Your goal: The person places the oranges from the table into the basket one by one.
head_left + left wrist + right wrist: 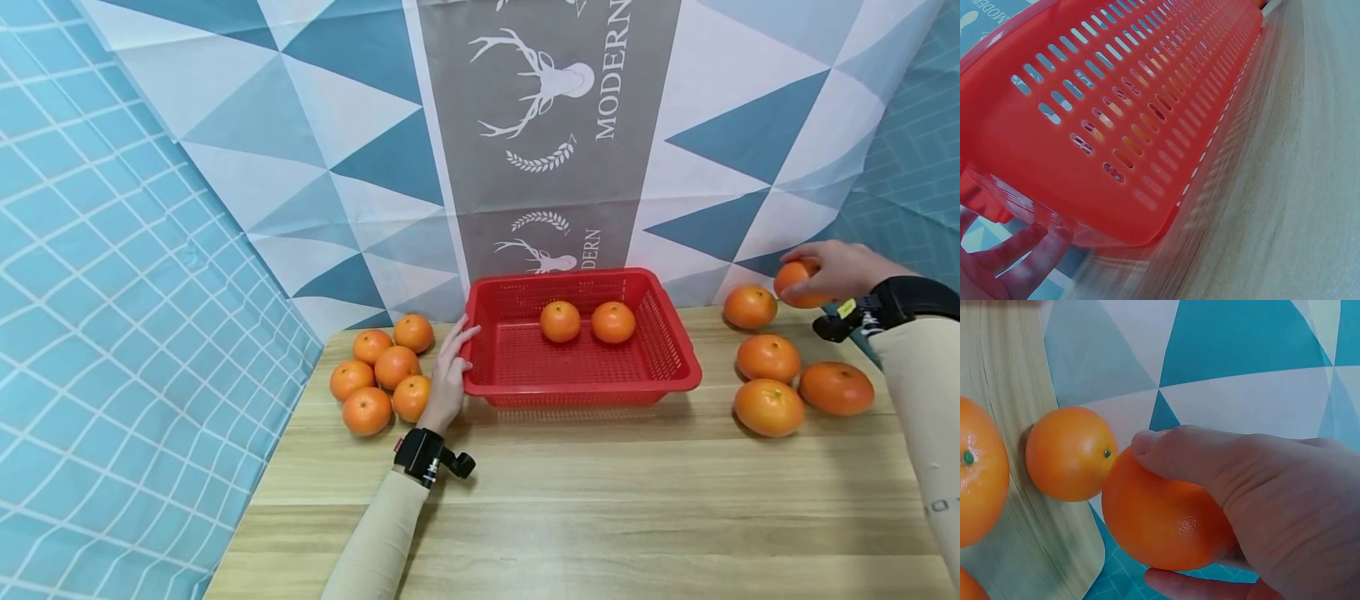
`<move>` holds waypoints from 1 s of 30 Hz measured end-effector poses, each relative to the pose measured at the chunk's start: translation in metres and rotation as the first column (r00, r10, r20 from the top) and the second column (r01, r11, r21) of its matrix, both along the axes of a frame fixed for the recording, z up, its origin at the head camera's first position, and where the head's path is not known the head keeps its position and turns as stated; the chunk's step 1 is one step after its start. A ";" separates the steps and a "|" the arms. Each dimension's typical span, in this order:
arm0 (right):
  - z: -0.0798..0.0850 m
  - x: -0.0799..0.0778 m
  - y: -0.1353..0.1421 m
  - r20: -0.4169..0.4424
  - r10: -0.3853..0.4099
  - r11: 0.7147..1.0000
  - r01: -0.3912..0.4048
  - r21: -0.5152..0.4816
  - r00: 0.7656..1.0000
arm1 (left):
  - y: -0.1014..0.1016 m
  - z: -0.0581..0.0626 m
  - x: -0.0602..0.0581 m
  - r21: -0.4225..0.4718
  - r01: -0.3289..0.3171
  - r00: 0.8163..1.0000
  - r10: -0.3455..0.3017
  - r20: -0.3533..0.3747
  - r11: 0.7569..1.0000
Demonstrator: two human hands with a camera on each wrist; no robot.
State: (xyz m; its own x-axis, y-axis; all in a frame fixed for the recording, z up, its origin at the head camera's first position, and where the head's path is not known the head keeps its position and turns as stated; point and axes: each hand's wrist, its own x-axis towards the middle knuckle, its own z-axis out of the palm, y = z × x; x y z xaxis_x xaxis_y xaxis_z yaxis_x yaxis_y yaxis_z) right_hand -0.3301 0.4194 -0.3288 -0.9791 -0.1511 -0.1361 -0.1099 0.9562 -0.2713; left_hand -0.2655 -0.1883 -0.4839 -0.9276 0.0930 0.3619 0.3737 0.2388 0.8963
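One round orange fruit [1154,519] is pinched in the right hand [851,268] near four similar fruits [768,358] on the pale wooden desk [600,500], while the left hand [447,379], fingers extended, touches a rectangular red plastic basket [585,389].

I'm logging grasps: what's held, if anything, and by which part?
The right hand grips an orange by opposite sides; the left hand touches the left end of the red basket.

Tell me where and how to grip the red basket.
The red basket is probably best gripped by its rim at both short ends, coming from left and right: the rim juts outward as a lip there. The left hand touches one end.
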 end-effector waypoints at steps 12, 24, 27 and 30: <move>0.009 0.034 -0.051 0.084 0.021 0.970 0.000 -0.244 0.996 | -0.001 -0.001 -0.001 0.005 0.000 1.000 0.000 -0.011 1.000; 0.011 0.010 -0.079 0.039 0.054 0.982 -0.046 -0.182 0.998 | 0.002 0.007 0.005 -0.033 -0.009 1.000 0.010 0.007 0.999; 0.009 -0.006 -0.086 -0.020 0.106 0.989 -0.107 -0.099 0.994 | 0.002 0.005 0.004 -0.018 -0.003 1.000 0.003 0.009 1.000; 0.008 -0.017 -0.095 -0.069 0.153 0.987 -0.156 -0.040 0.986 | 0.002 0.004 0.003 -0.018 -0.003 1.000 0.003 0.001 1.000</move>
